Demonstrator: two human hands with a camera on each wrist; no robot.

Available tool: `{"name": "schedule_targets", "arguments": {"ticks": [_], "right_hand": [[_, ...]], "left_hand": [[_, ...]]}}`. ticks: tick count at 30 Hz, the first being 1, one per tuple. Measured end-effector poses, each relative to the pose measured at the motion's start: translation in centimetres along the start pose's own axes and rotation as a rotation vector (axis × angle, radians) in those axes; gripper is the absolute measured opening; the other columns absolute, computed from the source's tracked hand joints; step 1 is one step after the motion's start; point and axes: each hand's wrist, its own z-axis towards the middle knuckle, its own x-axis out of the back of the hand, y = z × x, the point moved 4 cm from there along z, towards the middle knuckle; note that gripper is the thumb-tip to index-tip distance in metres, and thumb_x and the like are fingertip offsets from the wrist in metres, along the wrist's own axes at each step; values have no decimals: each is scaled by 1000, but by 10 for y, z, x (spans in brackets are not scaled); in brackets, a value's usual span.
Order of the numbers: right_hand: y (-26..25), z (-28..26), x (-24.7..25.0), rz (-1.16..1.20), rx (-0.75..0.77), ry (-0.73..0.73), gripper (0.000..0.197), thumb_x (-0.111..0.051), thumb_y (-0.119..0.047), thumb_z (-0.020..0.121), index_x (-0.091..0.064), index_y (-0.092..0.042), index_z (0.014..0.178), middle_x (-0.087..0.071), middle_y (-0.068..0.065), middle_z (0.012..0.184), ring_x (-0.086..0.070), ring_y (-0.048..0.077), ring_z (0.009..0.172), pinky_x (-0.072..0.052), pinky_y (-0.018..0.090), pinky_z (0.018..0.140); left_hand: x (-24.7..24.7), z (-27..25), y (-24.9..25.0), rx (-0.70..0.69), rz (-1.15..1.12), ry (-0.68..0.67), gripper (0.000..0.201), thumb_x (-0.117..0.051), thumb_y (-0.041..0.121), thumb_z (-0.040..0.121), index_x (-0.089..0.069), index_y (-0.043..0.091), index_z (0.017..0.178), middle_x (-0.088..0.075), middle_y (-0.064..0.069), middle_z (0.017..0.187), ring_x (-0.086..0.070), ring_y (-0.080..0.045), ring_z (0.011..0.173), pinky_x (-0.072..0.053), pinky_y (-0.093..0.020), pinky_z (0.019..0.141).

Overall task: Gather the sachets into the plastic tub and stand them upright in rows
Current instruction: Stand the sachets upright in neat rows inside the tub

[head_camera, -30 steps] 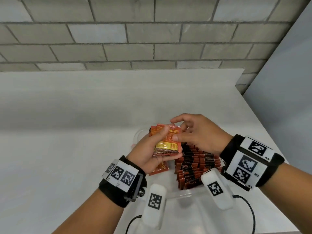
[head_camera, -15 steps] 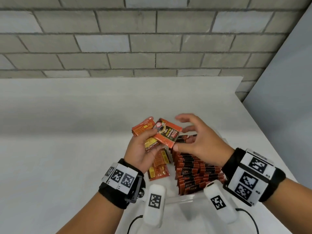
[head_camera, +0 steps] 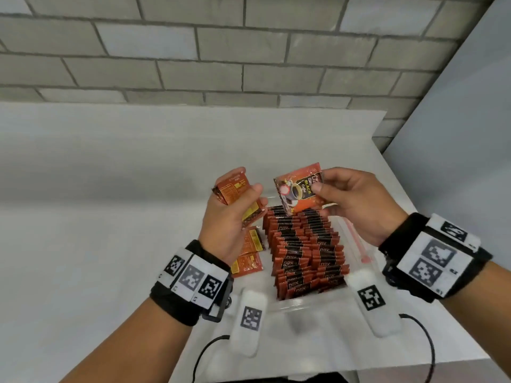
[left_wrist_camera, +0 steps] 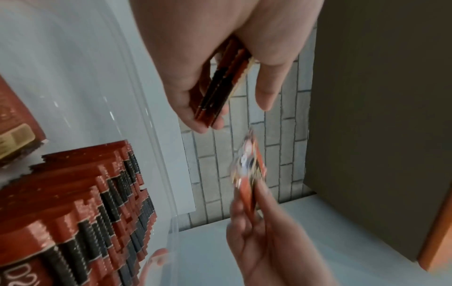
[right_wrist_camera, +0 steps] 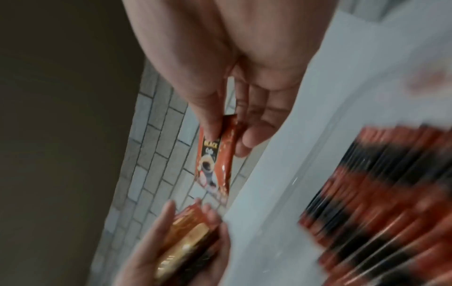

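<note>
A clear plastic tub (head_camera: 293,306) sits on the white table and holds rows of upright red-and-black sachets (head_camera: 304,250). Above its far end my left hand (head_camera: 235,208) grips a small stack of orange sachets (head_camera: 232,190), seen edge-on in the left wrist view (left_wrist_camera: 220,92). My right hand (head_camera: 340,200) pinches a single coffee sachet (head_camera: 300,190) by its right edge, front face toward me; the right wrist view shows this single sachet (right_wrist_camera: 215,154) under my thumb. A few sachets (head_camera: 247,257) lie flat in the tub's left part.
A clear zip bag with a red strip (head_camera: 359,244) lies at the tub's right. A grey block wall (head_camera: 221,51) runs behind the white table (head_camera: 83,217), and a grey panel (head_camera: 456,134) stands on the right. The table's right edge is near the tub.
My right hand has pulled one sachet off the stack and carried it right and slightly up. The left hand keeps the rest and has shifted left.
</note>
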Motion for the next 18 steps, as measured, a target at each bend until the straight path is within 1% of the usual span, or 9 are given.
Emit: {"name": "schedule_targets", "arguments": {"ticks": [1, 3, 5, 6, 9, 12, 14, 16, 18], "right_hand": [[1, -5, 11, -130, 30, -30, 13, -64, -7, 86, -70, -16, 94, -73, -2, 78, -66, 11, 67, -52, 19, 56], [6, -18, 24, -442, 56, -162, 14, -66, -11, 85, -73, -22, 92, -74, -9, 81, -68, 7, 75, -52, 17, 66], [18, -32, 30, -692, 27, -334, 14, -68, -15, 85, -75, -24, 93, -74, -14, 84, -67, 1, 85, -49, 13, 80], [25, -38, 32, -776, 11, -409, 14, -68, -16, 86, -75, -25, 93, -73, -15, 84, -66, 0, 85, -46, 10, 82], [37, -48, 36, -897, -6, -522, 15, -67, -17, 88, -75, -27, 94, -71, -21, 85, -65, -1, 83, -48, 14, 77], [41, -49, 36, -960, -19, -573, 15, -65, -16, 89, -75, -25, 96, -69, -20, 77, -64, -2, 78, -44, 9, 72], [45, -48, 34, -1017, -6, -582, 18, -64, -17, 89, -74, -27, 99, -68, -20, 79, -63, -2, 78, -43, 7, 71], [48, -48, 28, -1087, 38, -592, 19, -63, -19, 90, -74, -30, 101, -66, -19, 84, -61, 1, 81, -42, 10, 72], [52, -50, 22, -1191, 130, -604, 19, -62, -23, 90, -73, -31, 103, -57, -20, 89, -54, 2, 88, -39, 14, 76]], "left_hand": [[3, -1, 1, 8, -6, 12, 55, -71, 18, 68, -56, 18, 121, -63, -4, 89, -65, -22, 82, -56, -36, 76], [10, -2, -1, 28, -11, 27, 52, -70, 18, 69, -57, 20, 119, -62, -5, 92, -65, -23, 84, -54, -39, 85], [15, -2, -6, 49, -7, 40, 44, -69, 12, 76, -59, 22, 118, -62, -5, 93, -65, -24, 86, -53, -40, 87], [15, -2, -8, 58, -8, 41, 40, -67, 8, 80, -60, 22, 117, -63, -4, 92, -65, -24, 85, -54, -40, 86], [8, -2, -11, 78, 16, 10, 35, -63, 4, 85, -60, 21, 116, -65, -1, 82, -67, -21, 80, -54, -38, 82], [3, -2, -12, 81, 47, -5, 38, -63, 4, 86, -59, 20, 120, -65, -1, 83, -68, -21, 79, -56, -36, 78], [1, -2, -13, 84, 51, -9, 40, -63, 4, 86, -58, 18, 123, -64, -2, 84, -67, -21, 78, -56, -35, 75], [1, -3, -14, 86, 66, -15, 41, -63, 4, 86, -57, 18, 124, -64, -2, 83, -66, -21, 78, -56, -34, 75], [0, -4, -15, 90, 75, -26, 40, -63, 4, 86, -56, 19, 124, -66, -1, 79, -66, -20, 78, -56, -35, 77]]}}
